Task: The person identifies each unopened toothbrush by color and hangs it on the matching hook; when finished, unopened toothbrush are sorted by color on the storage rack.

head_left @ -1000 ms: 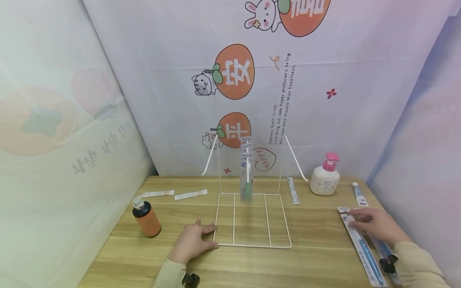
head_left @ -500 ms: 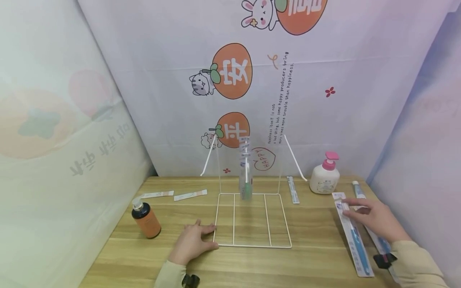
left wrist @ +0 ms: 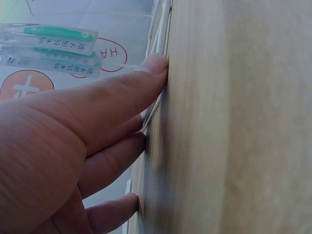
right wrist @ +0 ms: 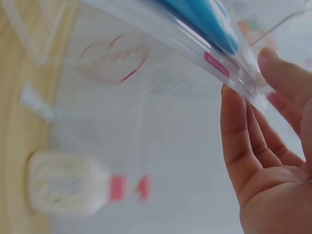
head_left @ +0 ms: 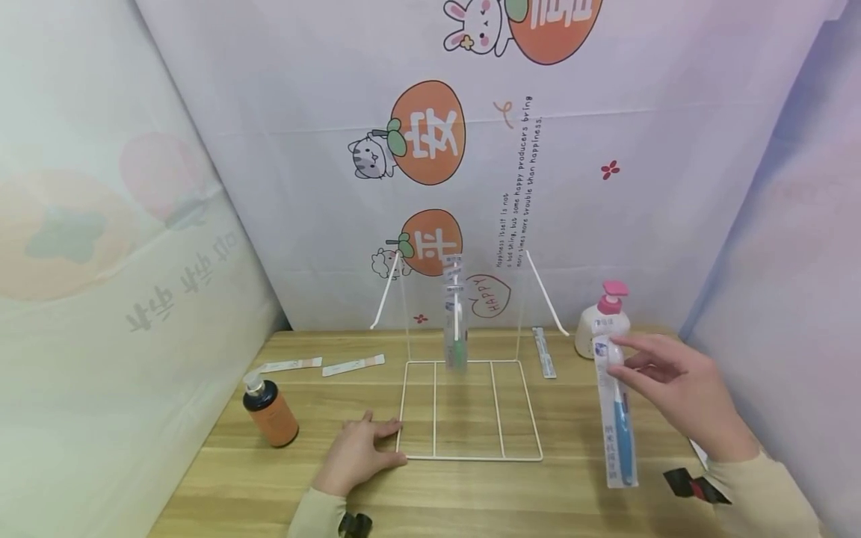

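My right hand (head_left: 686, 388) pinches the top of a packaged toothbrush (head_left: 625, 441) between thumb and fingers. The toothbrush has a blue handle and hangs nearly upright in its clear pack, overlapping the white pump bottle (head_left: 585, 332). In the right wrist view, the blue handle (right wrist: 200, 22) slants across the top, its pack end between the fingertips. My left hand (head_left: 359, 452) rests at the front left corner of a white wire rack (head_left: 471, 458), thumb and fingertips pressing the base wire. Packaged toothbrushes with green handles (left wrist: 58, 33) hang from the rack's middle hook.
An orange pump bottle (head_left: 272, 418) stands on the left, with two slim white sachets (head_left: 353, 365) behind it. Another slim packet (head_left: 545, 353) lies right of the rack. The rack's two outer prongs (head_left: 548, 295) jut toward me. Printed cloth (head_left: 303, 187) encloses the table.
My right hand has raised the blue toothbrush pack off the table and moved it left, turning it more upright. The left hand stays at the rack's corner.
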`<state>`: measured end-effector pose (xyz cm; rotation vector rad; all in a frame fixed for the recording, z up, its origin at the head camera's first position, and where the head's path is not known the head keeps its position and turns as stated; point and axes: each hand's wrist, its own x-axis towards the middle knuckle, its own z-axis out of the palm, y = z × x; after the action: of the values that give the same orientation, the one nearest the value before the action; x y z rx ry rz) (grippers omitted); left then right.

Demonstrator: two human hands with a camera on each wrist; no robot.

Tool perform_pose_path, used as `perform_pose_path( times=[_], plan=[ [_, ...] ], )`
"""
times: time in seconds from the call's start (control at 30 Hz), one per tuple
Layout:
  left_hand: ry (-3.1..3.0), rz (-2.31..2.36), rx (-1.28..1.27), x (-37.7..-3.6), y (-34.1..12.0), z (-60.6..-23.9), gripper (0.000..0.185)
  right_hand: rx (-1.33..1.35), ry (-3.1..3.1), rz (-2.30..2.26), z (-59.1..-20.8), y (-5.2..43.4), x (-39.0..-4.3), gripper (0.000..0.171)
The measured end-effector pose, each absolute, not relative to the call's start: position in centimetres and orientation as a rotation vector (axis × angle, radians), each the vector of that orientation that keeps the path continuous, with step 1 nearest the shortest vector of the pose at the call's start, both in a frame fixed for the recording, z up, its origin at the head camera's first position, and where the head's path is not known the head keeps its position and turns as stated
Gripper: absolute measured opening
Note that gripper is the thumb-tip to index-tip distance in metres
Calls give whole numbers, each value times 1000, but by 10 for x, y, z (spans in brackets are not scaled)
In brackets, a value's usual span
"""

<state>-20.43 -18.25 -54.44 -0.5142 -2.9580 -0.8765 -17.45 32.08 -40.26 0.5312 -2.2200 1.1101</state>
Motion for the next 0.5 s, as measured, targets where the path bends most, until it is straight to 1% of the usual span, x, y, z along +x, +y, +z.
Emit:
perform_pose_path(
  times=[0.07, 0.13, 0.3, 0.4, 0.5],
  plan=[
    [-2960, -879, -515, -204, -183, -544, 63, 614, -2123, 1162, -391, 307, -166, 63],
    [-2961, -882, -516, -204, -183, -544, 64, 730, -2003, 1254, -383, 295, -159, 63],
    [-2959, -892, -516, -204, -183, -543, 64, 1006, -1737, 1505, -372, 270, -150, 51],
    [-2959, -892, -514, -203, -182, -543, 64, 1021, -1731, 1512, -371, 261, -147, 50],
    [-2959, -888, -517, -203, -182, -542, 64, 959, -1783, 1441, -371, 255, -145, 54]
  ],
)
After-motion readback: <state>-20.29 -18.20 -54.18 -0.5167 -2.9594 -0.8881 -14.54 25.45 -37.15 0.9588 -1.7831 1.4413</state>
